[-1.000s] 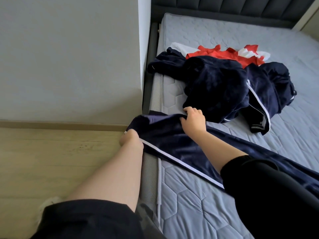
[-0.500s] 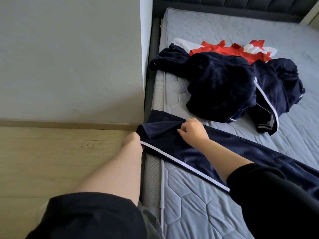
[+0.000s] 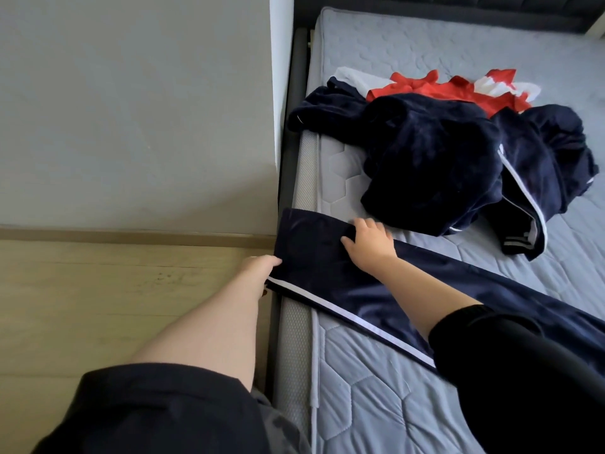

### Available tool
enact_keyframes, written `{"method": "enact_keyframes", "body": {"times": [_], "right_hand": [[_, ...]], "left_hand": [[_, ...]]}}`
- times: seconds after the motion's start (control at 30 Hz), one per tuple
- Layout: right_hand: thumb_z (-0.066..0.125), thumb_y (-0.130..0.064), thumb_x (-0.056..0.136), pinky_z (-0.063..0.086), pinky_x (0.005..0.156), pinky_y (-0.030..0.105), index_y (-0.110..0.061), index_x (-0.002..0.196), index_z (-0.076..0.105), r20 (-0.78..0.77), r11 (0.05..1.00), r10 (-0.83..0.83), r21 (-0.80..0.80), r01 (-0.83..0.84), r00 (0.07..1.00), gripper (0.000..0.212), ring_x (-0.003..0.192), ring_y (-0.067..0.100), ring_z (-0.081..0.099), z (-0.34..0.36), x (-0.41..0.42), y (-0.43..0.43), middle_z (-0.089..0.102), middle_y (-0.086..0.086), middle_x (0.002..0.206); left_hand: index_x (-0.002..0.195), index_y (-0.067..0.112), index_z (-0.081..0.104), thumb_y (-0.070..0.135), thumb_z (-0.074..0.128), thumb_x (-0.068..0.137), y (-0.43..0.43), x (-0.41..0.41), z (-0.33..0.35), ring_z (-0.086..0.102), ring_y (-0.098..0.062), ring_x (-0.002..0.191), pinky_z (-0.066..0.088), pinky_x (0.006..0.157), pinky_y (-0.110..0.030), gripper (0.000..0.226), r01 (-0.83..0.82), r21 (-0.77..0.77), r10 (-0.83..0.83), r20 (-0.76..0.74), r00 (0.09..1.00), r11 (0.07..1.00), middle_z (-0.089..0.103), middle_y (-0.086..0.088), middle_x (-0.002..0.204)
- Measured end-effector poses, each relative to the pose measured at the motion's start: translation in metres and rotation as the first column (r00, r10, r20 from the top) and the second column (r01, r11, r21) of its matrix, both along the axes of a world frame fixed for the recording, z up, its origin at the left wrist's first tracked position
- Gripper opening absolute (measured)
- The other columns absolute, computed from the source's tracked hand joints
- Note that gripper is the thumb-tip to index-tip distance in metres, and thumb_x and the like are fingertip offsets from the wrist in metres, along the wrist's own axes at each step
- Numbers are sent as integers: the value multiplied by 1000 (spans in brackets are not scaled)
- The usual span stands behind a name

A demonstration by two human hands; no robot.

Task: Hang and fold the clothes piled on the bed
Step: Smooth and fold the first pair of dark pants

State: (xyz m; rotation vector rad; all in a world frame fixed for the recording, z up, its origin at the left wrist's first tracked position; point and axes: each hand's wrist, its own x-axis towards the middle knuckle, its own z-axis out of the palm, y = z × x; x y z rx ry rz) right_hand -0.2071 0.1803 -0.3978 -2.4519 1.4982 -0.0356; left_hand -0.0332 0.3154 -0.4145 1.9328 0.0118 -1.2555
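Navy trousers (image 3: pixel 314 257) with a white side stripe lie stretched flat across the grey mattress (image 3: pixel 376 388), their end hanging over the left bed edge. My left hand (image 3: pixel 258 267) grips that end at the stripe corner. My right hand (image 3: pixel 370 244) rests flat on the cloth with fingers spread, pressing it down. Behind them sits a pile of clothes: a dark navy fleece garment (image 3: pixel 432 158), a navy piece with white trim (image 3: pixel 550 178) and a red and white garment (image 3: pixel 458 90) at the back.
A grey wall (image 3: pixel 137 109) stands close on the left, with wooden floor (image 3: pixel 114 306) below it. The dark bed frame (image 3: pixel 288 158) runs along the mattress's left edge. A dark padded headboard (image 3: pixel 458 4) closes the far end.
The trouser end has been pulled flatter and squarer over the bed edge. My right hand went from pinching the cloth to lying spread on it. The view shifted slightly.
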Motion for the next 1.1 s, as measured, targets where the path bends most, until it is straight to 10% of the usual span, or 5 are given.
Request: {"method": "enact_keyframes", "body": {"times": [0.23,0.4,0.6,0.87,1.1], "right_hand": [[48,-43,96,40,95,39,-6,119,52,-30,966,-140,215,143,990,44,114,32,52,6,0,-25,59,13,121],[52,-36,96,42,84,31,0,111,63,38,948,-100,308,83,994,40,106,32,57,7,6,-32,64,15,111],[59,-30,92,37,67,26,-14,78,59,236,951,-92,308,15,967,22,74,18,55,6,12,-27,55,-6,69],[52,-16,94,36,69,28,-10,79,58,258,969,-92,245,27,962,17,79,24,53,2,20,-21,57,3,75],[40,-37,97,38,76,31,-4,108,62,-69,962,-43,267,60,997,41,101,34,57,2,19,-22,63,17,109]], "left_hand": [[117,10,58,29,69,86,11,15,6,61,-22,89,49,85,-35,38,173,-52,-180,-299,937,984,63,-7,105],[110,14,61,36,71,84,7,19,3,58,-20,99,50,77,-31,36,201,-99,-215,-168,962,975,62,-5,119],[110,15,60,48,63,86,-11,18,0,58,-30,116,44,102,-41,40,102,-311,-135,-87,987,945,59,-9,125],[122,14,61,49,69,81,-8,21,-9,62,-17,103,45,94,-31,55,351,-160,-362,-48,931,923,66,1,114],[115,11,63,46,68,83,-8,24,4,69,-25,94,56,78,-36,47,308,-223,-357,-236,904,925,69,-6,110]]}}
